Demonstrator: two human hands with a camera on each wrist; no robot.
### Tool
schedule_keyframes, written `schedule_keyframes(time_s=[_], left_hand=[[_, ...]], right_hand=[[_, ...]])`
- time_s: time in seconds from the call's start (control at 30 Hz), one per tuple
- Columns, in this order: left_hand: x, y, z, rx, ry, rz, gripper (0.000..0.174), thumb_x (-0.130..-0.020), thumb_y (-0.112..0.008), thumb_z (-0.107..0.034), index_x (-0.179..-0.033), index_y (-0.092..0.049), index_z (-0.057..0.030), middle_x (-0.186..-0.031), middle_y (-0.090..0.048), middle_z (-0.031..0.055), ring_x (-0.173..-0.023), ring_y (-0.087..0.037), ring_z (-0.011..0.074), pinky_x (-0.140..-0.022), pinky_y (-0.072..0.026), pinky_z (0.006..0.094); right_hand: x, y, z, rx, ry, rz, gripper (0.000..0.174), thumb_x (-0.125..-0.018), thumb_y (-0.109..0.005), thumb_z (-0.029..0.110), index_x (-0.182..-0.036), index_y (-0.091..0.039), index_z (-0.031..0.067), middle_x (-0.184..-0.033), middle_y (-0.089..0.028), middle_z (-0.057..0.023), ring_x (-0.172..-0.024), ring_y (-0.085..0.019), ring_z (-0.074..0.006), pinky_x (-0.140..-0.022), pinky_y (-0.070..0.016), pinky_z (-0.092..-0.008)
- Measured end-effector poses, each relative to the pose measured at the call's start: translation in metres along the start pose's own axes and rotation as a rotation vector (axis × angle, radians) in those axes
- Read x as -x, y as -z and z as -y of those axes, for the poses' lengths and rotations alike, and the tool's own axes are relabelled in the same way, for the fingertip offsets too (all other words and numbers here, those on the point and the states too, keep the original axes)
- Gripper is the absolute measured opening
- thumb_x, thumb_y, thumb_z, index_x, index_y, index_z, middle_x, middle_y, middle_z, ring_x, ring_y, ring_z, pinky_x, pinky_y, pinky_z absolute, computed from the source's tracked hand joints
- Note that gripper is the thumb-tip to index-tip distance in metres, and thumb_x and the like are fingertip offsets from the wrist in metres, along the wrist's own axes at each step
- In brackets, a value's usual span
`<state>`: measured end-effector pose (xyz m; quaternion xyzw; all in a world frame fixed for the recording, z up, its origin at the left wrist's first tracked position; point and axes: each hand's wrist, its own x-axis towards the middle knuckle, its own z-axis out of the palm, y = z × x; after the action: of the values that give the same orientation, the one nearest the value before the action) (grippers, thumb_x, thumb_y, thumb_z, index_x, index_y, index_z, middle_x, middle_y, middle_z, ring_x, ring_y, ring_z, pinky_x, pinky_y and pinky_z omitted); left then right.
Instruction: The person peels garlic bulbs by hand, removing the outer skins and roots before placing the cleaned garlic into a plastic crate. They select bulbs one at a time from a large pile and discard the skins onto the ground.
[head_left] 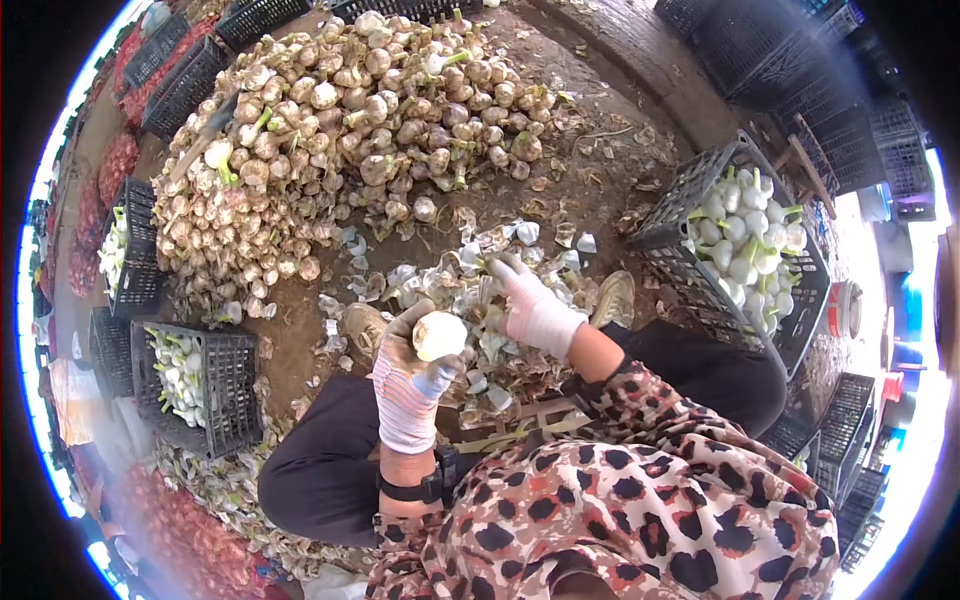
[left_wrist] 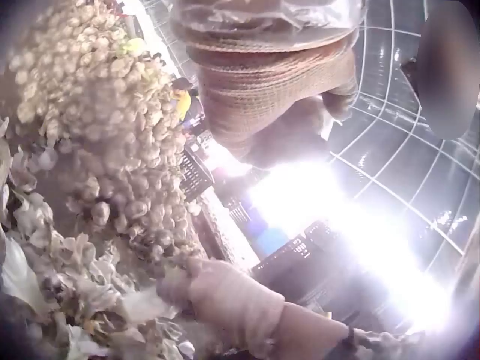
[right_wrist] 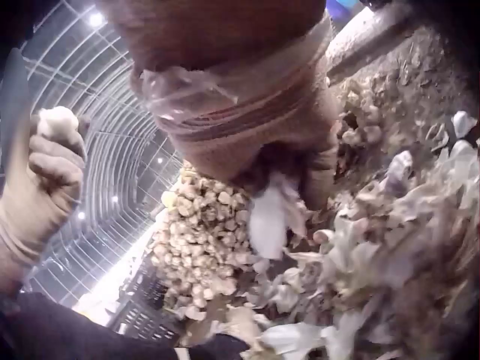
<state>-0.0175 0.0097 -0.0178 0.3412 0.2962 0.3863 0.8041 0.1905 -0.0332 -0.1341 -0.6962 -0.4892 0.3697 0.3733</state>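
A peeled white garlic bulb (head_left: 440,336) (right_wrist: 58,124) is gripped in my gloved left hand (head_left: 408,385) (left_wrist: 274,97) (right_wrist: 45,176), its round side facing up. To the right, my gloved right hand (head_left: 540,312) (left_wrist: 229,296) (right_wrist: 247,127) is over the loose skins (head_left: 400,285), apart from the bulb. Its curled fingers pinch a pale strip of garlic skin (right_wrist: 268,225), seen most clearly in the right wrist view; the fingertips are partly hidden there.
A big heap of unpeeled garlic (head_left: 370,110) lies ahead. Black crates of white bulbs stand at the right (head_left: 690,290) and left (head_left: 235,385). Shoes (head_left: 614,300) and bent legs flank the skins. More black crates (head_left: 750,60) are stacked at the far right.
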Motion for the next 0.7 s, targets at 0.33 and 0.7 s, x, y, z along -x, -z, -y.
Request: schedule_keyframes(time_s=[0.33,0.7], left_hand=[[-0.001,0.001,-0.003,-0.840,-0.077,-0.190,0.040,-0.087,-0.076,-0.011,-0.124,-0.066,-0.0002,-0.118,-0.067,0.0118,-0.100,-0.065,0.0193,-0.086,-0.0541,0.0307],[0.002,0.000,0.000,-1.200,-0.152,-0.121,0.016,-0.090,-0.066,-0.008,-0.100,-0.070,0.0037,-0.081,-0.069,0.0158,-0.070,-0.064,0.0224,-0.068,-0.0503,0.0326]], right_hand=[[0.035,0.046,0.126,-0.663,-0.085,0.248,0.055,-0.091,-0.061,0.009,-0.144,-0.049,0.0020,-0.120,-0.065,-0.0070,-0.106,-0.061,-0.0150,-0.097,-0.0485,-0.0307],[0.033,0.031,0.110,0.038,0.397,0.154,0.048,-0.089,-0.058,-0.001,-0.137,-0.055,0.0043,-0.124,-0.062,-0.0176,-0.115,-0.061,-0.0331,-0.099,-0.0482,-0.0406]])
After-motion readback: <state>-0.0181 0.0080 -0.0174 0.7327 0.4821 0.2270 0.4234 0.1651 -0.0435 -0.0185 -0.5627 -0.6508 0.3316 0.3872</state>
